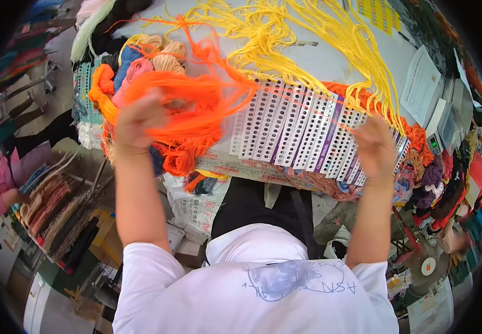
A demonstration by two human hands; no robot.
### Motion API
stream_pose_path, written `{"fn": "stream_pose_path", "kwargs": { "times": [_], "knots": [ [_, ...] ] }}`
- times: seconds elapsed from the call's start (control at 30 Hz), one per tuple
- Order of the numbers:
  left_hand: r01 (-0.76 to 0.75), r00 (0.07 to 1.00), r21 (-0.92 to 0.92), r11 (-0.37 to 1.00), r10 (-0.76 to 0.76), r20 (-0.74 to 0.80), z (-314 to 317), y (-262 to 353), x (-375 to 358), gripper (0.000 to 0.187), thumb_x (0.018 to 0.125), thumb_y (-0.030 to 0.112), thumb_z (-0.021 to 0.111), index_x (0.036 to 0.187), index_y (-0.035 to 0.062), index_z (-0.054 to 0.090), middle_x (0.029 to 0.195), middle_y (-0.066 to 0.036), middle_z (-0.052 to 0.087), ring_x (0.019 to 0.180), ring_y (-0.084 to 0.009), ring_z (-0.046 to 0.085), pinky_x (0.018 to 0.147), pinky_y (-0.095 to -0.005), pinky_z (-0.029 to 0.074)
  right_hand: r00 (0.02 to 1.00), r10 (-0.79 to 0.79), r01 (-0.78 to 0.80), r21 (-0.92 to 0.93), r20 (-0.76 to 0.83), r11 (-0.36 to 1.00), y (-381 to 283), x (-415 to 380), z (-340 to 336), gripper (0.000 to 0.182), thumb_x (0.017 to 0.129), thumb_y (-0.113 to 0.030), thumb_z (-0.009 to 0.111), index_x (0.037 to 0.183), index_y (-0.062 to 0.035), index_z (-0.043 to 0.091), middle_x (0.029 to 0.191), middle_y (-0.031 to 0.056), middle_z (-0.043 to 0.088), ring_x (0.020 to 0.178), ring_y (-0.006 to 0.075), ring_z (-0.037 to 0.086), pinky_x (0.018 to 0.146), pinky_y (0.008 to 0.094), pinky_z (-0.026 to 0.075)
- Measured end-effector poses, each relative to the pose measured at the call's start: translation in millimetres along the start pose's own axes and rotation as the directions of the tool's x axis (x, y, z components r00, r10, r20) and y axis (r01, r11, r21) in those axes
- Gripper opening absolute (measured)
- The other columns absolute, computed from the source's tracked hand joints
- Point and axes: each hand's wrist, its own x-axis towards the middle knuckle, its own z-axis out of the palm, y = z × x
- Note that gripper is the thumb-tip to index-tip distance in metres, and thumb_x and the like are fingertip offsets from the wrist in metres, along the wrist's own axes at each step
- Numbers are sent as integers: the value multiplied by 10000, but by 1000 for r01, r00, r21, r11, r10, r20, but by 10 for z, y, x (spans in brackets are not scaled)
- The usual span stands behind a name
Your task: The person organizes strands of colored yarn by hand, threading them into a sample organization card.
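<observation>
My left hand [142, 118] is closed around a bundle of bright orange thread [188, 106], which hangs in loops to its right and is smeared by motion. A thin orange strand [307, 109] runs from the bundle across to my right hand [375, 146], whose fingers are pinched at its end. Below that strand lies a row of white cards with punched holes [277, 125]. Yellow threads [274, 33] are looped through holes in the cards and spread over the table. More orange skeins [188, 153] lie under my left hand.
Blue, pink and beige skeins [168, 55] are piled at the table's left. To the right are a printed sheet [421, 83] and a device with a green display [437, 136]. A thread rack [57, 209] and a person in pink [1, 186] are at far left.
</observation>
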Motion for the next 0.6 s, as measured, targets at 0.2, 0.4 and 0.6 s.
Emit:
{"fn": "stream_pose_path", "kwargs": {
  "times": [0.2,0.4,0.6],
  "knots": [
    [-471,874,-328,819,384,-297,-840,796,-757,209,946,104,425,1013,-19,580,577,64,333,464,-36,306,580,-206,335,669,-284,331,-66,-686,941,-1716,-1363,-2753,203,967,-140,346,880,-41,500,570,-35,344,435,73,292,463,223,331],
    [-489,853,-405,772,520,-40,-114,16,-164,206,944,161,456,1047,40,588,570,65,361,428,-47,335,568,-217,359,418,-611,183,-597,-672,781,-959,-819,-1373,272,890,-151,492,1102,4,563,795,10,539,570,66,436,484,177,368],
    [-434,755,-618,656,639,147,588,84,-244,137,868,106,558,926,113,682,546,42,522,410,-62,467,400,-219,441,881,-379,159,-579,-283,800,661,304,-85,188,889,-157,599,977,-7,669,720,16,599,548,40,456,487,179,365]
  ]
}}
